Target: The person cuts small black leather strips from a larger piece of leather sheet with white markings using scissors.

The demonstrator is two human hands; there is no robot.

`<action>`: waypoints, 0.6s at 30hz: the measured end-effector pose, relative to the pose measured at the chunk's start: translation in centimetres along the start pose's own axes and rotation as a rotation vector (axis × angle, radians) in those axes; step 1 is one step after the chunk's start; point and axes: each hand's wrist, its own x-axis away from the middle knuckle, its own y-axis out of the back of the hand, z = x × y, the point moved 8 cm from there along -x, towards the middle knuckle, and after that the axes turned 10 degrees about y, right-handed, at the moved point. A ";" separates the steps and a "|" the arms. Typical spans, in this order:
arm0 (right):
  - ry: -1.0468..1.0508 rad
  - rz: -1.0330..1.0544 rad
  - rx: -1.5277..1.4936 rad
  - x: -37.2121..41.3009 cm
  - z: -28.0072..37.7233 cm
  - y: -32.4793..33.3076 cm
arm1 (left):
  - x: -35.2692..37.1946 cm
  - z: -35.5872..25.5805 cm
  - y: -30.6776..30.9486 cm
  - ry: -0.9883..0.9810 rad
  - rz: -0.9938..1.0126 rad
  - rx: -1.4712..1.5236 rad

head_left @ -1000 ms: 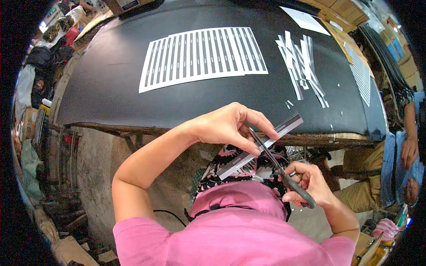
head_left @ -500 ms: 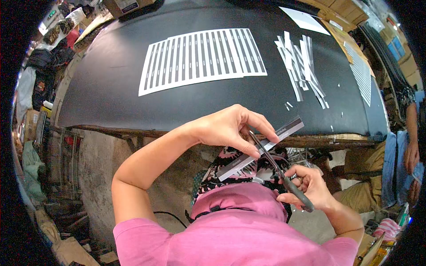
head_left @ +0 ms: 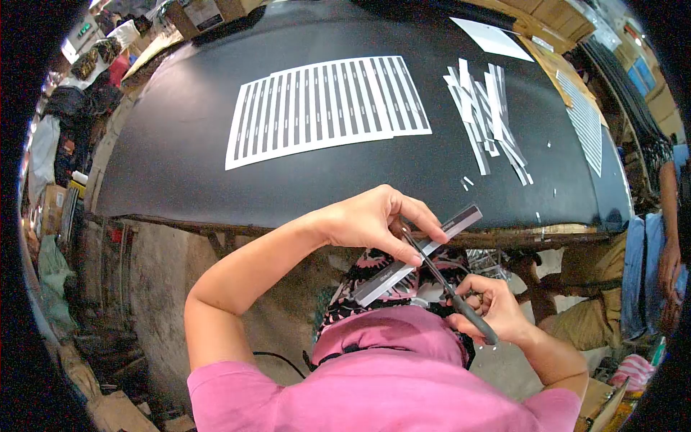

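Note:
Between the thumb and fingers of my left hand [head_left: 392,223] is a long dark strip with pale edges [head_left: 461,219], slanting up to the right over my lap. My right hand [head_left: 489,306] is closed round the dark handles of a pair of scissors [head_left: 450,288]. The scissor blades cross the middle of the strip, close to my left fingertips. Beyond my hands, striped black-and-white sheets [head_left: 324,104] lie overlapping on the black table [head_left: 165,158]. A loose pile of cut strips [head_left: 479,108] lies to their right.
Small white scraps [head_left: 466,183] are scattered near the pile. A white sheet [head_left: 493,38] lies at the back right, and another striped sheet [head_left: 581,115] by the right edge. Cardboard boxes [head_left: 198,14] stand behind. At the far right is another person's arm [head_left: 669,223].
The scissors and my right hand have shifted slightly left, and the strip's upper end sits lower and further left. The table and its sheets appear slightly lower in view.

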 end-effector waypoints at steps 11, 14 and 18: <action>0.099 0.004 0.017 -3.2 4.6 1.4 | 0.0 -4.8 3.8 -0.054 -0.080 -0.243; 0.093 0.007 0.026 -3.6 4.9 1.4 | -0.3 -4.8 4.3 -0.018 -0.081 -0.284; 0.068 0.036 -0.020 -3.6 4.5 0.8 | -0.9 -3.5 4.7 0.046 -0.038 -0.109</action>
